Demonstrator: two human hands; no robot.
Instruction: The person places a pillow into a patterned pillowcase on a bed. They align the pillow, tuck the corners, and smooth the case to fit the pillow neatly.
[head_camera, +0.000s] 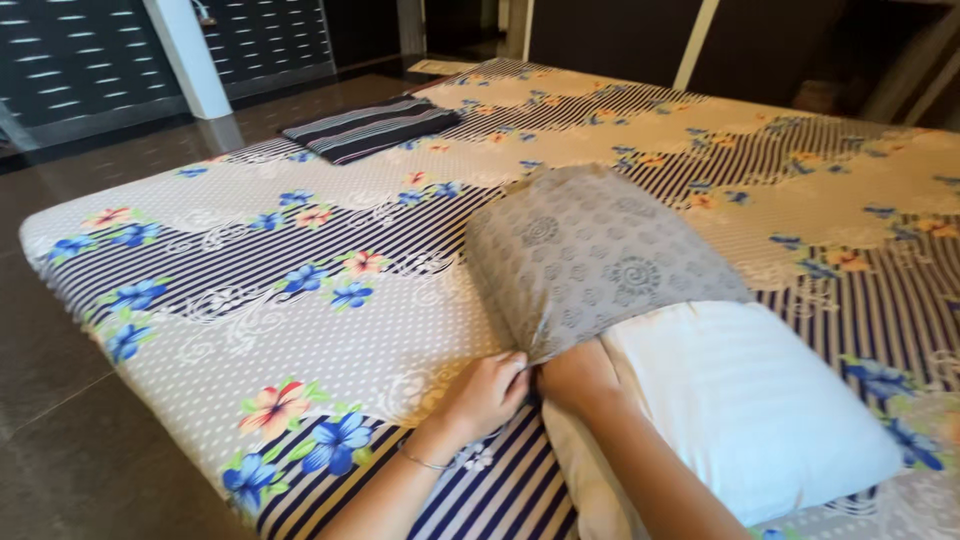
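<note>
A white pillow (745, 400) lies on the bed, its far half inside a grey patterned pillowcase (590, 255). My left hand (487, 392) pinches the open edge of the pillowcase at the pillow's near left corner. My right hand (580, 378) grips the same edge just beside it, resting on the pillow. Both hands sit close together at the case's hem.
The bed has a floral and striped sheet (280, 290). A folded dark striped cloth (372, 126) lies at the far side. Dark tiled floor (60, 440) runs along the left, with a white post (190, 55) beyond it.
</note>
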